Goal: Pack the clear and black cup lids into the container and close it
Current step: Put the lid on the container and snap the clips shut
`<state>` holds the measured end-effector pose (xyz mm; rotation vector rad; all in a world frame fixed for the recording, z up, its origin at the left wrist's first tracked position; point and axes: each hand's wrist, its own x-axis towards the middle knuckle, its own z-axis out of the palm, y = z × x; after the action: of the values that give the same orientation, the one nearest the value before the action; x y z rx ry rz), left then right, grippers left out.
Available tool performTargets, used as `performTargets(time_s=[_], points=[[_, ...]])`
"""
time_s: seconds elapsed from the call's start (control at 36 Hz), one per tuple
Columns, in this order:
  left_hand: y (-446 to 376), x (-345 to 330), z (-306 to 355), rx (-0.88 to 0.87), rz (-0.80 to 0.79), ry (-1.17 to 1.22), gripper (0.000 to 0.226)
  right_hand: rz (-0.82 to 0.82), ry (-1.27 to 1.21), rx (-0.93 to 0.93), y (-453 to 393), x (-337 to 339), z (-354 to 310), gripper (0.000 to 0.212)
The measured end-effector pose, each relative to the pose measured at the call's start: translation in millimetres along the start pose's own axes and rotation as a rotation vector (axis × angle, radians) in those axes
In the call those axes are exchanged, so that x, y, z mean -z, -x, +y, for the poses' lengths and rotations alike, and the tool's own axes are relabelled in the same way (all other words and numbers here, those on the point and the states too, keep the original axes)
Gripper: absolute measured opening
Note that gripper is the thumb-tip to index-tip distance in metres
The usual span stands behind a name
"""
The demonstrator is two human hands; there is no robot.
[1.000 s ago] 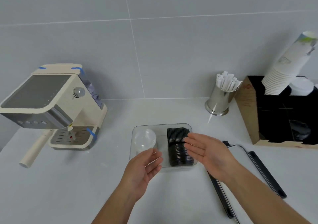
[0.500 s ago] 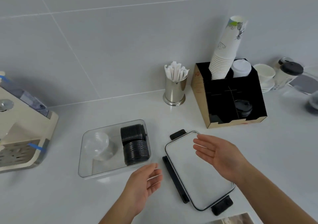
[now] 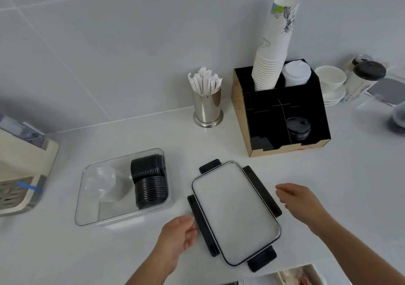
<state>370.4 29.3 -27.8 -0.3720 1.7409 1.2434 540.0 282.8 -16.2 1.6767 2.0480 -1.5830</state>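
Head view: the container (image 3: pixel 122 188) holds the black lids (image 3: pixel 150 185) and clear lids (image 3: pixel 100 182). Right beside it, its cover (image 3: pixel 235 213) lies flat between the left hand (image 3: pixel 178 237) and right hand (image 3: pixel 300 201), both wide and empty, likely ready to lift it.

readable text: none in this view
tall stack of white paper cups (image 3: pixel 276 43): printed drawings in dark and green ink, no letters that can be made out
brown cardboard organiser box with black inside (image 3: pixel 282 111): faint reddish marks on the left wall and front lip, too small to read
clear jar with black lid (image 3: pixel 361 81): a pale printed band low on its side, blurred
cream-coloured coffee machine (image 3: pixel 19 168): blue tape strips, no lettering shown
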Motion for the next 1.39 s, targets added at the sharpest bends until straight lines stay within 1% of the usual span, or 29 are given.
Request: performTargets(time_s=[0.11, 0.28, 0.39, 0.44, 0.53, 0.61, 0.69, 0.75, 0.83, 0.89, 1.0, 1.19, 1.39], points=[[-0.1, -9.7, -3.0, 0.013, -0.003, -0.034, 0.011, -0.019, 0.200, 0.023, -6.2, -1.0, 3.8, 0.038], [-5.4, -26.2, -9.6, -0.003, 0.018, -0.036, 0.012, -0.075, 0.273, 0.000, -18.2, -6.6, 14.3, 0.039], [-7.4, -31.2, -9.6, -0.034, 0.063, -0.068, 0.010, -0.086, 0.392, 0.034, -22.8, -12.2, 14.3, 0.029], [-9.5, -32.7, -9.9, -0.040, 0.078, -0.096, 0.011, -0.065, 0.411, 0.041, -26.3, -14.1, 14.4, 0.022], [-12.3, -34.7, -8.8, -0.039, 0.094, -0.144, 0.012, -0.039, 0.406, 0.053, -31.4, -16.2, 15.6, 0.003], [-15.5, -35.5, -8.5, -0.030, 0.106, -0.164, 0.012, -0.049, 0.444, 0.064, -35.4, -22.5, 17.9, 0.016], [-17.4, -34.4, -9.3, -0.028, 0.113, -0.173, 0.016, -0.040, 0.464, 0.085, -35.6, -26.7, 18.8, 0.021], [-18.3, -34.0, -10.4, -0.026, 0.114, -0.177, 0.018, -0.041, 0.467, 0.093, -36.5, -26.3, 19.2, 0.024], [-18.0, -34.9, -11.1, -0.017, 0.119, -0.166, 0.020, -0.043, 0.477, 0.111, -37.2, -24.3, 19.9, 0.016], [-16.3, -36.5, -11.2, -0.014, 0.117, -0.161, 0.021, -0.024, 0.491, 0.132, -35.8, -24.3, 21.5, 0.014], [-9.7, -39.1, -9.7, -0.017, 0.092, -0.147, 0.022, 0.041, 0.486, 0.172, -28.9, -24.5, 26.5, 0.017], [4.8, -36.3, -5.2, -0.061, 0.057, -0.136, 0.024, 0.069, 0.319, 0.218, -21.8, -15.7, 32.1, 0.015], [19.3, -33.5, 2.3, -0.136, 0.035, -0.111, 0.023, 0.086, 0.216, 0.241, -15.8, -14.3, 23.9, 0.015]])
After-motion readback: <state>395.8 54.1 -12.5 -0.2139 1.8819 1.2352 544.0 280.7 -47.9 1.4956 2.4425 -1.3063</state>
